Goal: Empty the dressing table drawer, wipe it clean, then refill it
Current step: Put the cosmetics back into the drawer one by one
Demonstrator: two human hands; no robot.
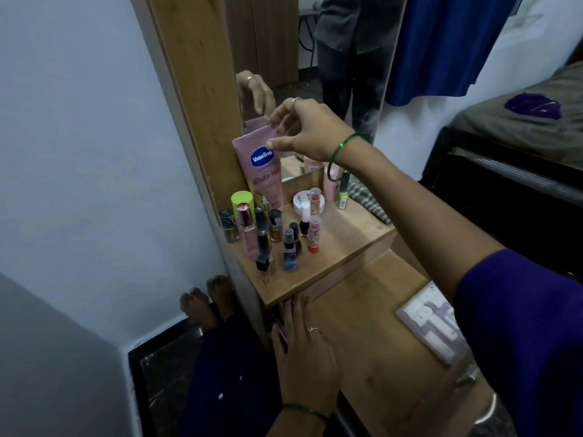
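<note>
Head view looks down on a wooden dressing table shelf (347, 234) set against a mirror (315, 58). Right hand (303, 130) pinches the top of a pink Vaseline tube (262, 165) between thumb and fingers; the tube stands upright at the shelf's back left corner, against the mirror frame. Just below that hand cluster small bottles (268, 234) of nail polish and perfume, all upright, with a white round jar (307, 201) and lip balm sticks (314, 236) beside them. Left hand (303, 345) lies flat, fingers straight, on the lower wooden surface (378, 326) at its left front edge, below the shelf. To the right of this hand rests a white boxed set (432, 323), partly hidden by the right sleeve. Bare wood lies between the hand and that box. Whether the drawer shows, I cannot tell.
</note>
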